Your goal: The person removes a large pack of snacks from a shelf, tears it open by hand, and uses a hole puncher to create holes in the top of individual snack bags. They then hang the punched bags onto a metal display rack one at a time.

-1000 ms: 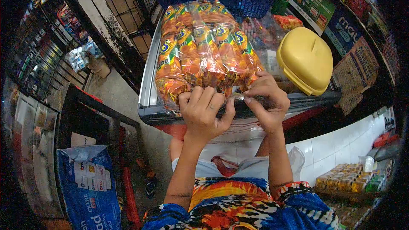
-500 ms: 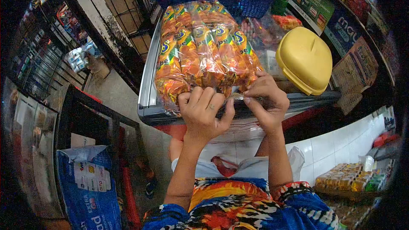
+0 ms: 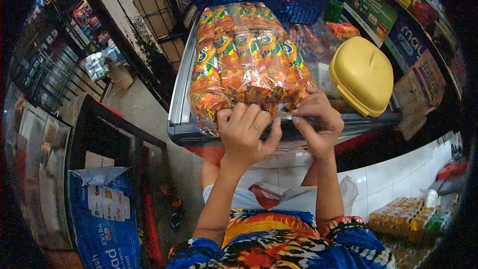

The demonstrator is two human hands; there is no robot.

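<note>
A clear plastic bag packed with orange snack packets (image 3: 249, 60) lies on the glass-topped counter (image 3: 180, 97), its near end toward me. My left hand (image 3: 246, 132) is closed on the bag's near edge, with fingers curled over the plastic. Beside it, my right hand (image 3: 318, 122) pinches the gathered plastic at the bag's near right corner between thumb and fingers. A short twist of clear plastic shows between the two hands. What lies under the left fingers is hidden.
A yellow lidded plastic container (image 3: 363, 74) sits to the right of the bag. Behind the bag stands a blue basket (image 3: 298, 5). Stacked small packs (image 3: 398, 214) are low at the right; a blue printed sheet (image 3: 107, 219) hangs at the lower left.
The view has shifted slightly, so the bag and counter appear a little further right and lower. Both hands keep their hold on the plastic, with almost no change in grip.
</note>
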